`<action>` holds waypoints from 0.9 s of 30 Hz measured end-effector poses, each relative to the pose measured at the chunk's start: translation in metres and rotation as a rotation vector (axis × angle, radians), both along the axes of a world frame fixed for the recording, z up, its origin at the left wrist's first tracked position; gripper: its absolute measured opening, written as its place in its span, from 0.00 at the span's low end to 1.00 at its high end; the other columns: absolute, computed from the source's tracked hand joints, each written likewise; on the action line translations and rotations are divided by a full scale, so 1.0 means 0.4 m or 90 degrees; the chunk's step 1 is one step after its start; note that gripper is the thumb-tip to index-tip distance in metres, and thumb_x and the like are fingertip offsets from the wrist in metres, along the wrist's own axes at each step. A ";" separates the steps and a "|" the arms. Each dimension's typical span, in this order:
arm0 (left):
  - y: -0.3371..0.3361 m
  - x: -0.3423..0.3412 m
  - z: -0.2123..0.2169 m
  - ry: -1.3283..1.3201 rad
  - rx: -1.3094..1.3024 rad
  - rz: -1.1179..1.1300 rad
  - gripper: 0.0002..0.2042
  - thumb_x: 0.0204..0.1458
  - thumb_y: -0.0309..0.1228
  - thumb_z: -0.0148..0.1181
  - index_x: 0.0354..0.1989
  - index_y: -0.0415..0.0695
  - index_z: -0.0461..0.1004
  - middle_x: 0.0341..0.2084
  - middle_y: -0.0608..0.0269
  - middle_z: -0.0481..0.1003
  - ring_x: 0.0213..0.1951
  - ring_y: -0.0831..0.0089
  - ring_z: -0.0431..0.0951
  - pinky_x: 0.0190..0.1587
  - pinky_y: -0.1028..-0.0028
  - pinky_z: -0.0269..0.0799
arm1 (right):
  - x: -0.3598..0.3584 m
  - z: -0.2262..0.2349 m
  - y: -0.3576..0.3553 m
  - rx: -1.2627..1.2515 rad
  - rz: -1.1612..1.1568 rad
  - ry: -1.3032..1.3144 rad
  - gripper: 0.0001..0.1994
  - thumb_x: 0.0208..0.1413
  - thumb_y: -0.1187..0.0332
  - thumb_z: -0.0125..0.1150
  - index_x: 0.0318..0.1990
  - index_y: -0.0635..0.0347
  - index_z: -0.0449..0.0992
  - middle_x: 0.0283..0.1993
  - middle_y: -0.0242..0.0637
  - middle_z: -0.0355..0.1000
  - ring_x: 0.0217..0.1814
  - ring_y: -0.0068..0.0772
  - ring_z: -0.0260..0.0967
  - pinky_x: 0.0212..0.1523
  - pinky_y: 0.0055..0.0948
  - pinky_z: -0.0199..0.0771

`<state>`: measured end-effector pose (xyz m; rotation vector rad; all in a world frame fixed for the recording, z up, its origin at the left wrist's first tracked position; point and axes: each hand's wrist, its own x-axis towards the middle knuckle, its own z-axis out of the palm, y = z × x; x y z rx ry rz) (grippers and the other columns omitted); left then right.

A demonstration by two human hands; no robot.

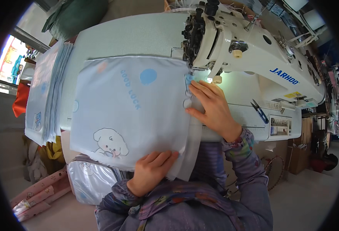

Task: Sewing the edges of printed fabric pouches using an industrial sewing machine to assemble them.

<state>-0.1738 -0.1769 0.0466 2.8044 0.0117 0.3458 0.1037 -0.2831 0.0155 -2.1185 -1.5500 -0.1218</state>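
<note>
A pale blue fabric panel [138, 100], printed with a white puppy and blue spots, lies across the sewing machine bed. Its right edge runs up to the needle area of the white sewing machine [250, 50], and a translucent strip [192, 150] shows along that edge. My right hand [213, 106] rests on the edge just below the presser foot, fingers stretched out flat. At the panel's near right corner, my left hand [154, 169] is closed on the fabric, fingers together; its thumb is hidden.
A stack of similar printed panels [46, 92] hangs over the table's left side. More folded panels [88, 181] sit below, beside pink printed rolls [38, 196]. Black thread snips [259, 111] lie right of my right hand, near a tray of bobbins [280, 127].
</note>
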 end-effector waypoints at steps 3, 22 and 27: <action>-0.028 0.041 -0.007 -0.011 0.001 0.033 0.23 0.45 0.28 0.63 0.54 0.45 0.82 0.43 0.72 0.78 0.37 0.76 0.79 0.36 0.75 0.77 | 0.018 0.004 -0.011 -0.004 0.035 0.021 0.33 0.54 0.55 0.75 0.67 0.58 0.76 0.72 0.37 0.71 0.75 0.45 0.63 0.74 0.47 0.61; 0.192 0.216 0.003 0.040 -0.018 -0.057 0.28 0.47 0.25 0.60 0.61 0.49 0.80 0.50 0.65 0.76 0.55 0.58 0.76 0.57 0.62 0.78 | 0.043 0.006 -0.022 -0.035 0.077 0.043 0.30 0.54 0.59 0.75 0.64 0.55 0.78 0.69 0.33 0.73 0.73 0.43 0.67 0.69 0.45 0.66; 0.266 0.241 0.041 0.047 0.141 -0.067 0.26 0.48 0.27 0.59 0.59 0.60 0.83 0.47 0.67 0.73 0.52 0.65 0.75 0.55 0.64 0.77 | 0.043 0.009 -0.026 -0.020 0.075 0.030 0.27 0.56 0.61 0.74 0.63 0.56 0.78 0.69 0.34 0.73 0.73 0.44 0.68 0.68 0.45 0.67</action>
